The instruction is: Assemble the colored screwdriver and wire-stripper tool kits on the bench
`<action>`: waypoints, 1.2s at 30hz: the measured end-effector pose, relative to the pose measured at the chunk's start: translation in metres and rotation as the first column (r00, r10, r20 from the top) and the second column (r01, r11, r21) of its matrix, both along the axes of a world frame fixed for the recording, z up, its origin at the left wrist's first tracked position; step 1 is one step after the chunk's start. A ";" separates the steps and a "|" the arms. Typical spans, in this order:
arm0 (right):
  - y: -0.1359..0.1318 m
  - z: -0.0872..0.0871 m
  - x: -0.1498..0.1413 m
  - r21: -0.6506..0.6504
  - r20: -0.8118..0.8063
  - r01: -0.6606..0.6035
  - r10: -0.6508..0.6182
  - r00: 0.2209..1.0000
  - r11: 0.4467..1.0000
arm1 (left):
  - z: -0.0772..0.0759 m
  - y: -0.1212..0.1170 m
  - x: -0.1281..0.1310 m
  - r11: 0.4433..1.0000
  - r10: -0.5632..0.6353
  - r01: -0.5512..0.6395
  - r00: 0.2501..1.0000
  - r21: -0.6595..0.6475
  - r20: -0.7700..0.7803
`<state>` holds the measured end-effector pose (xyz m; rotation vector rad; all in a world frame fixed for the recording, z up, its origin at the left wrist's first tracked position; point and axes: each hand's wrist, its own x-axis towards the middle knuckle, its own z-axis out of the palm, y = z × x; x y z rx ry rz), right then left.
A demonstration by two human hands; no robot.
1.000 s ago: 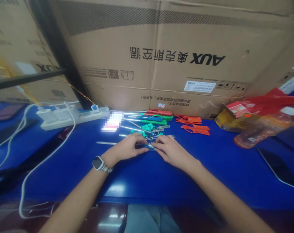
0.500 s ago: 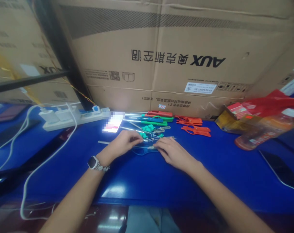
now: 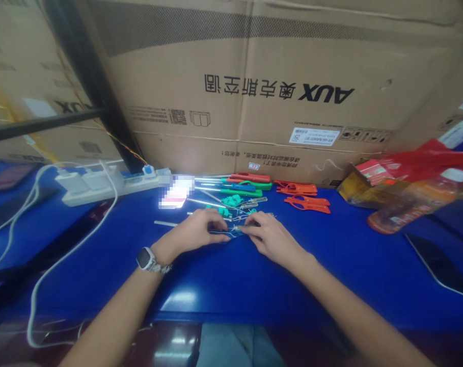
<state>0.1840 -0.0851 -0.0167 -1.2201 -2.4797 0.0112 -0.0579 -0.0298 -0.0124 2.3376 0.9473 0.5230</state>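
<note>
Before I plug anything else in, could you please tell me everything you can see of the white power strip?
The white power strip is long, narrow and plastic-looking, lying on the blue table at the left, its right end set farther back. Bulky white adapters crowd its left end; a small blue-and-white plug with thin yellowish wires sits farther right. Whether it has power cannot be told.

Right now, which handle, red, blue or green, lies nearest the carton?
The red handle; the blue handle and green handles lie closer to the right hand.
</note>
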 end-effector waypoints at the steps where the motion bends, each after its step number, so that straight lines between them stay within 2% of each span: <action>1: 0.000 0.000 0.000 -0.001 -0.007 -0.005 0.005 1.000 1.000 | -0.001 -0.001 0.002 0.999 0.026 -0.025 0.999 0.026 -0.022; 5: 0.003 -0.001 0.002 -0.039 -0.046 -0.062 0.060 0.997 0.997 | -0.003 -0.004 0.008 0.992 0.088 -0.079 0.991 0.096 -0.096; 16: 0.018 0.007 0.008 -0.132 -0.094 -0.158 0.147 0.985 0.978 | -0.007 0.004 -0.001 0.998 0.005 0.000 0.997 0.060 -0.077; 20: 0.018 0.002 0.006 -0.090 -0.105 -0.167 0.157 0.982 0.982 | -0.007 0.004 -0.001 0.998 0.023 -0.018 0.995 0.052 -0.094; 24: 0.012 -0.002 0.005 -0.035 0.000 -0.148 0.148 0.989 0.988 | -0.007 0.004 -0.001 0.999 0.025 -0.021 0.993 0.042 -0.112; 27: 0.004 0.002 0.004 -0.028 0.125 -0.115 0.118 0.985 0.993 | -0.008 0.005 -0.001 0.998 0.032 -0.025 0.992 0.056 -0.126; 31: -0.006 0.011 0.000 -0.048 0.230 -0.044 0.054 0.972 0.998 | -0.005 0.001 0.000 0.989 0.032 -0.005 0.983 0.148 -0.179; 36: -0.009 0.014 -0.001 -0.110 0.254 -0.018 0.045 0.966 0.994 | 0.004 -0.010 0.008 0.933 0.010 0.104 0.950 0.345 -0.312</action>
